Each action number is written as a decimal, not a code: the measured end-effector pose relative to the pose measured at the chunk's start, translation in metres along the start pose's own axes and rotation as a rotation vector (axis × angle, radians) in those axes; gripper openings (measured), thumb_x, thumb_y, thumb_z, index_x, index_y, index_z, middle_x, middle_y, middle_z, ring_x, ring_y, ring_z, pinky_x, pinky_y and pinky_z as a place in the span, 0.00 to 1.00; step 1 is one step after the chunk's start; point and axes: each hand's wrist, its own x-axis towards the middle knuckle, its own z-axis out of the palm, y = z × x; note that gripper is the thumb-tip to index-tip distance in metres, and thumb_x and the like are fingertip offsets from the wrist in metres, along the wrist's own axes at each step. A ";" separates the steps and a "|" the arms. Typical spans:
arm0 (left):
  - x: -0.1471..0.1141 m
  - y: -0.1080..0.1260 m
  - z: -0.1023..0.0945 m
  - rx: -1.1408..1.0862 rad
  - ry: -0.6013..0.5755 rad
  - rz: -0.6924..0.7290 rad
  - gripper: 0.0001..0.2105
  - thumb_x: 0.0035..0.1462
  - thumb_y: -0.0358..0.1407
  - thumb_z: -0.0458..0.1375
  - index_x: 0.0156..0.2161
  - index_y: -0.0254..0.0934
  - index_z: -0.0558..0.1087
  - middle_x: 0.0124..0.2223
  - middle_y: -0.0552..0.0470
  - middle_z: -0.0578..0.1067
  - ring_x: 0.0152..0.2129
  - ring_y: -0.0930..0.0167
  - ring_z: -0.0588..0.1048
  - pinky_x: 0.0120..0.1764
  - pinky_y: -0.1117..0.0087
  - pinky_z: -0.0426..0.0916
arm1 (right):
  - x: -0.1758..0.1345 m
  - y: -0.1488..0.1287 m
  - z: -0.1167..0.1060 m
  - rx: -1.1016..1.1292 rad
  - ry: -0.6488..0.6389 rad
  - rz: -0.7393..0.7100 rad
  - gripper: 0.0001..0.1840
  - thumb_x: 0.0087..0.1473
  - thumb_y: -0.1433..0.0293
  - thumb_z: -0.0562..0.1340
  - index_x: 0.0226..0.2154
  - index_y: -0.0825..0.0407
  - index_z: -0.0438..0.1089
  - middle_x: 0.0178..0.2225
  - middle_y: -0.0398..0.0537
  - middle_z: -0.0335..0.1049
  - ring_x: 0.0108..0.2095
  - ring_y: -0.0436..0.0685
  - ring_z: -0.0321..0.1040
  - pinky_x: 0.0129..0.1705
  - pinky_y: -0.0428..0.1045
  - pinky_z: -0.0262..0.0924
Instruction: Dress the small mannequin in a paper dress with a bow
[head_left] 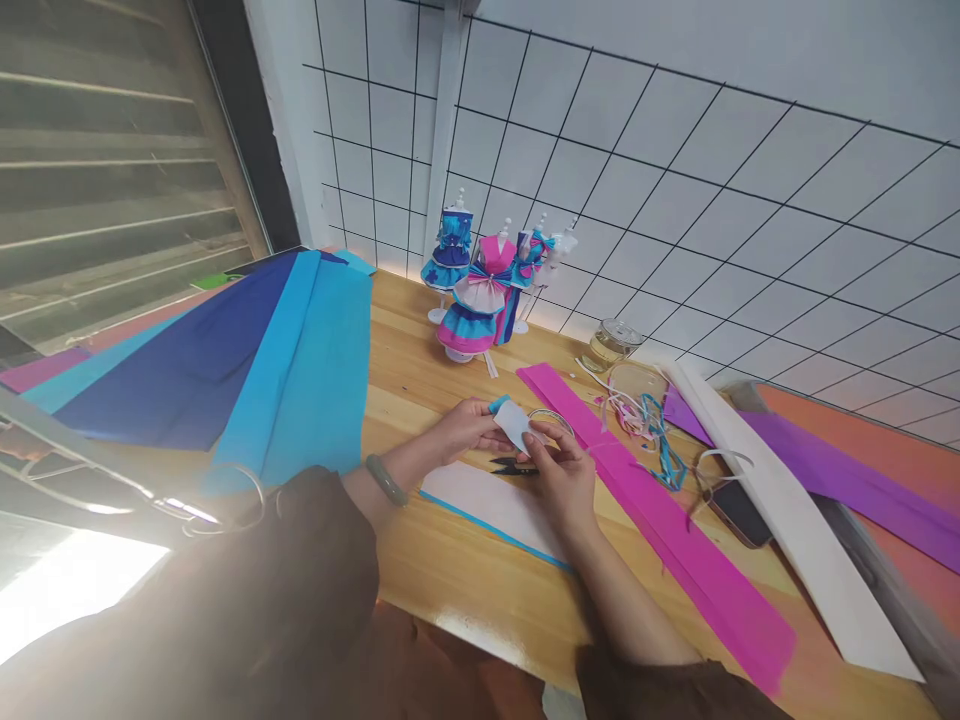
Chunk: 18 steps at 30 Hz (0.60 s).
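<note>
Between my two hands is a small piece of white paper (513,423) with a bit of blue at its upper left corner. My left hand (466,428), with a green bangle (386,480) on the wrist, grips it from the left, fingers closed. The fingers of my right hand (564,478) pinch its right edge. Just under the paper, dark scissors (510,467) lie partly hidden by my right hand. A long white strip with a blue edge (480,503) lies flat on the table below both hands. Behind my right fingers shows a ring-shaped roll (555,415), perhaps tape.
Small dress forms in paper dresses (484,285) stand at the back. A glass cup (611,345), tangled ribbons (660,440), a pink strip (660,530), a white strip (795,530) and a phone (739,512) lie rightward. Blue sheets (300,370) spread at the left.
</note>
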 end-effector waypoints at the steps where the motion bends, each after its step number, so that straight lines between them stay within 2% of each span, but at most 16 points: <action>1: 0.000 0.000 0.001 -0.001 -0.014 -0.006 0.18 0.41 0.41 0.66 0.36 0.29 0.75 0.35 0.42 0.78 0.30 0.68 0.77 0.42 0.64 0.70 | 0.000 0.000 0.000 0.014 -0.003 0.018 0.21 0.40 0.58 0.68 0.38 0.50 0.71 0.33 0.50 0.73 0.23 0.55 0.70 0.28 0.52 0.65; 3: 0.000 0.000 0.002 -0.002 -0.038 -0.011 0.19 0.42 0.41 0.65 0.37 0.29 0.75 0.36 0.41 0.78 0.30 0.68 0.77 0.41 0.64 0.70 | -0.001 -0.001 0.000 0.028 -0.007 0.044 0.23 0.40 0.58 0.68 0.39 0.50 0.70 0.27 0.47 0.73 0.23 0.56 0.70 0.28 0.52 0.65; 5: -0.001 0.000 0.002 -0.010 -0.046 -0.016 0.19 0.42 0.42 0.65 0.38 0.29 0.74 0.36 0.41 0.78 0.29 0.67 0.77 0.41 0.65 0.71 | -0.001 -0.001 0.000 0.026 -0.011 0.051 0.23 0.40 0.59 0.68 0.39 0.50 0.70 0.26 0.46 0.73 0.23 0.56 0.70 0.28 0.52 0.65; 12: -0.003 0.003 0.005 -0.039 -0.021 -0.008 0.19 0.42 0.42 0.65 0.36 0.28 0.75 0.35 0.41 0.78 0.31 0.67 0.77 0.40 0.65 0.71 | 0.000 0.000 -0.002 -0.013 -0.017 -0.004 0.19 0.42 0.59 0.67 0.37 0.50 0.71 0.33 0.49 0.72 0.23 0.55 0.70 0.29 0.53 0.65; 18: -0.003 0.003 0.004 -0.049 -0.034 -0.011 0.17 0.41 0.40 0.65 0.35 0.28 0.75 0.34 0.41 0.78 0.30 0.67 0.77 0.39 0.66 0.71 | 0.001 0.003 -0.002 -0.054 -0.058 -0.052 0.19 0.43 0.57 0.66 0.37 0.49 0.71 0.35 0.51 0.72 0.24 0.55 0.70 0.30 0.56 0.67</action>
